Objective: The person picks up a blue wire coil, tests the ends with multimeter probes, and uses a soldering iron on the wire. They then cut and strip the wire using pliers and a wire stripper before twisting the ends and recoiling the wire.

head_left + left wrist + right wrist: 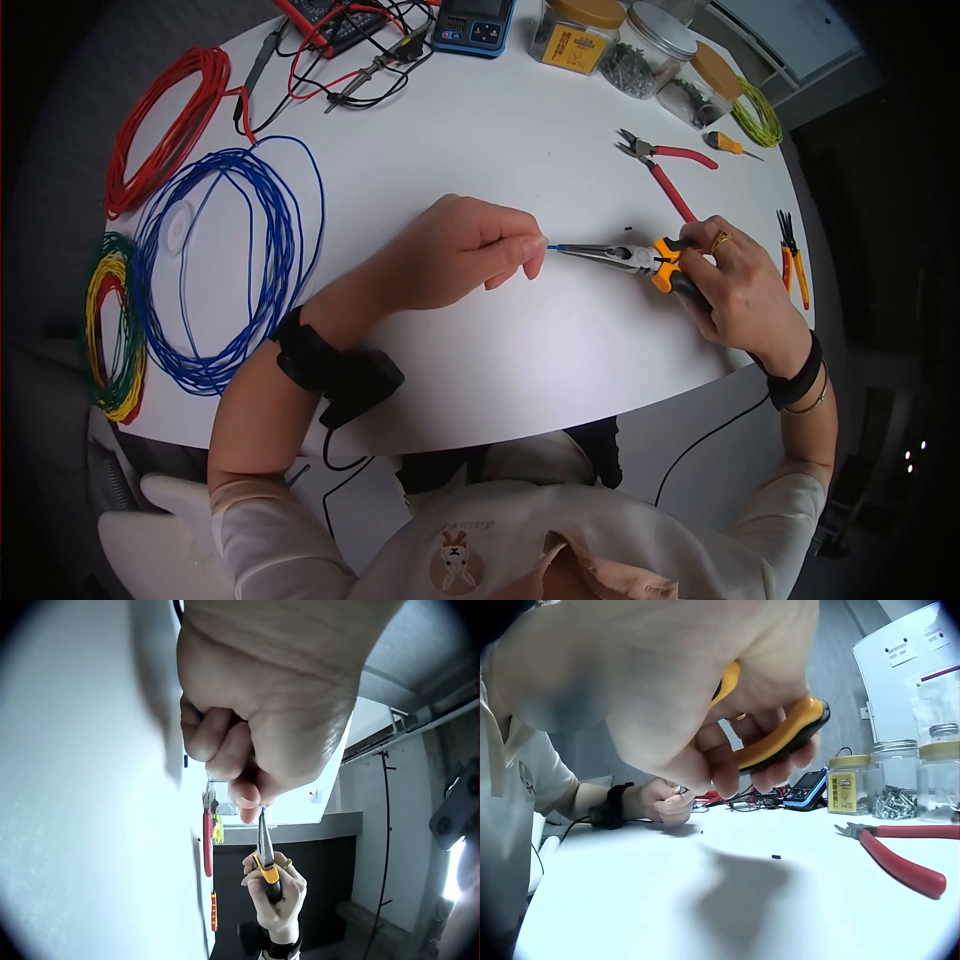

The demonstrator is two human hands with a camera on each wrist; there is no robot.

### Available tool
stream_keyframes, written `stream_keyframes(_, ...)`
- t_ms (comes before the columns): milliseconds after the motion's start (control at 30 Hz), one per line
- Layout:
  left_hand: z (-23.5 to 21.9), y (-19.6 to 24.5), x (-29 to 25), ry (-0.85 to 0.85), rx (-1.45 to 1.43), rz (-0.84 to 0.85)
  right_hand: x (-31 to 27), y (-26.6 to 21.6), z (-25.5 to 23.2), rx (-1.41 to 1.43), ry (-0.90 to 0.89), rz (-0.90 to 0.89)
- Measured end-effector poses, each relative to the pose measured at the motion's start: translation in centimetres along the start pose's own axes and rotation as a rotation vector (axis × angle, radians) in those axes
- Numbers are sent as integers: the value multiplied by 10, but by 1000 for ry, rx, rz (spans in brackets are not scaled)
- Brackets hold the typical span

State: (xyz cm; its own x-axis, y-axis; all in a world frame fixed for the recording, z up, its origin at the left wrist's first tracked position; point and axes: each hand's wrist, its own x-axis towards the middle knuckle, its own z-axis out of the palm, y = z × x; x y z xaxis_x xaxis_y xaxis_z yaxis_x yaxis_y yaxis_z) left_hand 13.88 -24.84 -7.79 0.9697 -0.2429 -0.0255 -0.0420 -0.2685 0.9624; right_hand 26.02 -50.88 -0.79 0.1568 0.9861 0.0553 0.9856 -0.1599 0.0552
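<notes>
My left hand (455,250) pinches a thin blue wire (553,246) between thumb and forefinger, over the middle of the white table. The wire's short end pokes out past the fingertips. Long-nose pliers (635,258) with orange and black handles point left, their tips at that blue end. My right hand (740,290) grips the pliers' handles, fingers wrapped around them. Seen from the left wrist, the narrow nose of the pliers (264,844) meets the wire just beyond the left fingertips. In the right wrist view the palm hides most of the pliers.
Red-handled cutters (688,156) lie beyond the right hand, near a small dark scrap (628,228). Further right are a screwdriver (722,143) and orange-red handled pliers (797,275). Blue (275,250) and red wire coils (120,150) lie left; jars (645,60) and a multimeter (345,30) stand behind.
</notes>
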Motion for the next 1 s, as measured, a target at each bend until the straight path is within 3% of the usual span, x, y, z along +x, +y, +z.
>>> stream_keyframes(200,1,-1,1,-113,-18,7,-7,-5,-7,-127,-9,-71)
stream_keyframes(300,3,-2,2,-149,-41,2,-13,-4,-7,38,-60,-55)
stream_keyframes(500,9,0,3,-194,-54,12,-20,-10,-18,78,-112,-28)
stream_keyframes(600,12,2,1,-223,-62,15,-28,-14,-19,265,-183,70)
stream_keyframes(700,18,1,2,-250,-31,54,-34,-19,-29,465,-376,238)
stream_keyframes(767,22,-3,3,-262,0,94,-40,-23,-28,377,-275,174)
stream_keyframes(900,22,9,2,-312,-38,9,-41,-35,-36,37,-168,39)
stream_keyframes(1000,26,0,3,-287,-30,152,-49,-36,-40,232,-247,112)
